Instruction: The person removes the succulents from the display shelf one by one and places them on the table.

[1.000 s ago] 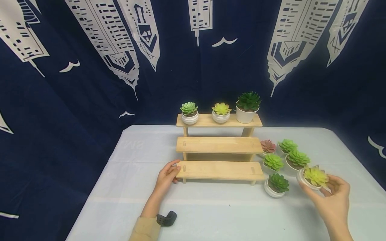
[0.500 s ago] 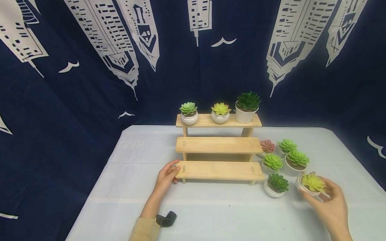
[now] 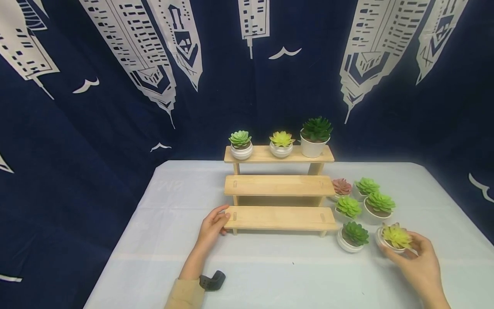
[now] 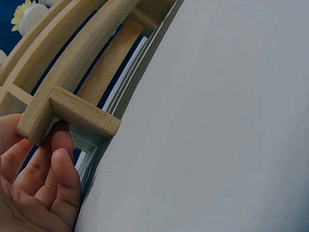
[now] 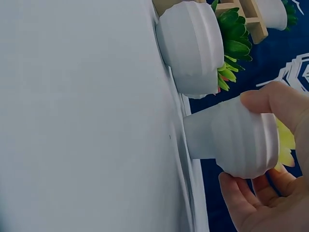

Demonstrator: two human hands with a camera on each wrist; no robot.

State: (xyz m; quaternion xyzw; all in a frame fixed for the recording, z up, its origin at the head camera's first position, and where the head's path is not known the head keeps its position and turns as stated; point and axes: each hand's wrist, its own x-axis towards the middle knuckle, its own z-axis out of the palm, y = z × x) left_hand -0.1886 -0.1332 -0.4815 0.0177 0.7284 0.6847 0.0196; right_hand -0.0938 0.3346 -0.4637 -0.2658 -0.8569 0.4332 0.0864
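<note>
The right hand [image 3: 421, 262] has a half-closed grip round a white pot [image 5: 241, 137], thumb on one side and fingers on the other, with a yellow plant [image 3: 396, 236] in it. The pot sits low at the right of the tabletop [image 3: 293, 279], just beside a dark green plant [image 3: 355, 234]; whether its base touches down, I cannot tell. The left hand [image 3: 211, 225] pinches the left end of the lowest board [image 3: 279, 217] of a wooden stand [image 3: 279, 185]. To handle this well, hold the pot upright by its wall, spare the leaves and avoid knocking its neighbour. Steady the stand lightly, as a tug could topple the small plants [image 3: 281, 139] on top
</note>
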